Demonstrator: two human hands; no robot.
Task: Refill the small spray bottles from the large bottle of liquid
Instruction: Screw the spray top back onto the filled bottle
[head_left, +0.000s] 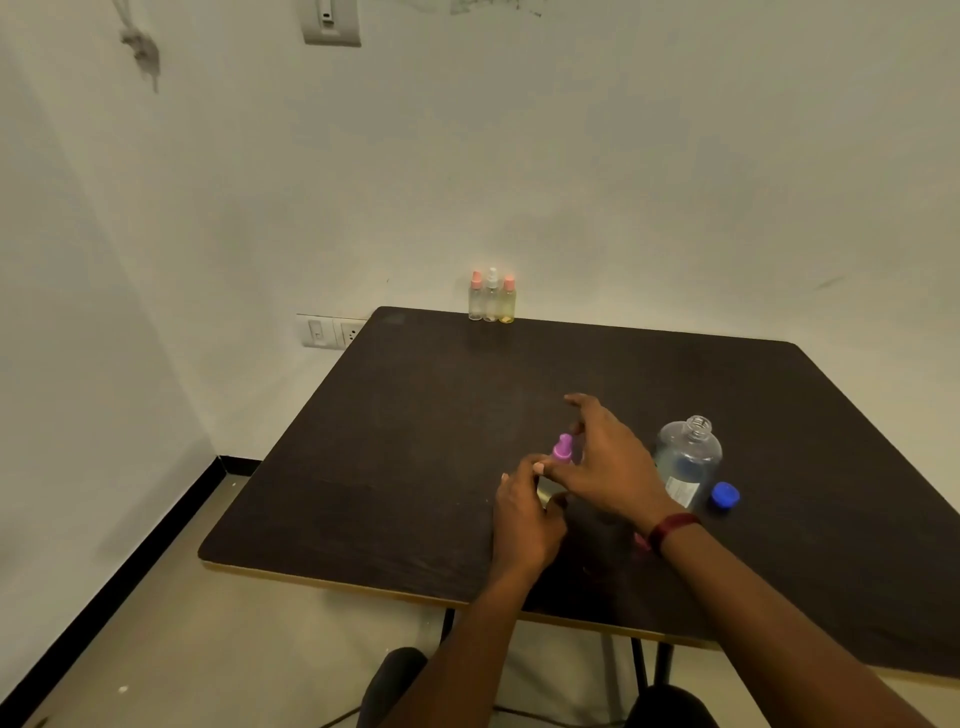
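So the step here looks like sorting out the purple spray top (562, 450) on the small spray bottle (548, 490), which sits just left of the large bottle (688, 460), near the table's (363, 467) front edge. The left hand (524, 512) has its fingers curled round the little bottle's body. The right hand (605, 457) hangs over the top with fingers fanned apart, and honestly the view's too murky to tell whether it's actually pinching the top or just beside it. The large bottle is already uncapped, with its blue cap (725, 494) lying just right of it. Three more small bottles (491, 297) stand well behind it at the far edge. My tips: keep the base planted on the table so the left hand only has to stop it spinning, grip the top low at its collar rather than the nozzle, and turn it straight so the threads don't cross. I'd also watch that right wrist, since it's close to the open large bottle and a nudge would slosh it.
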